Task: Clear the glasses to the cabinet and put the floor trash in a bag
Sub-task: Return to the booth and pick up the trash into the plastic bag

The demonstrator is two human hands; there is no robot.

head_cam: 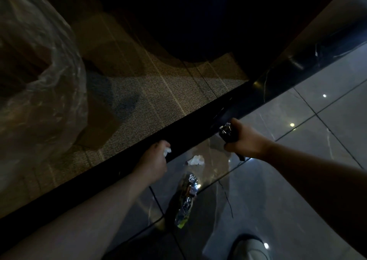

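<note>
The scene is dim. My left hand (154,161) is closed around a small crumpled white paper (167,151) just above the dark floor strip. My right hand (245,139) grips a dark crinkled wrapper (228,133) with a shiny foil end. On the glossy tiles between my hands lies a crumpled white tissue (196,159). Nearer to me lies a long silver foil wrapper (186,199) with a yellow-green end. A large clear plastic bag (42,77) hangs at the left edge, close to the camera.
A black border strip (111,172) runs diagonally between the woven carpet (151,96) and the grey tiled floor (317,130). A dark rounded furniture shape (196,31) stands on the carpet at the back. A light shoe (251,247) shows at the bottom.
</note>
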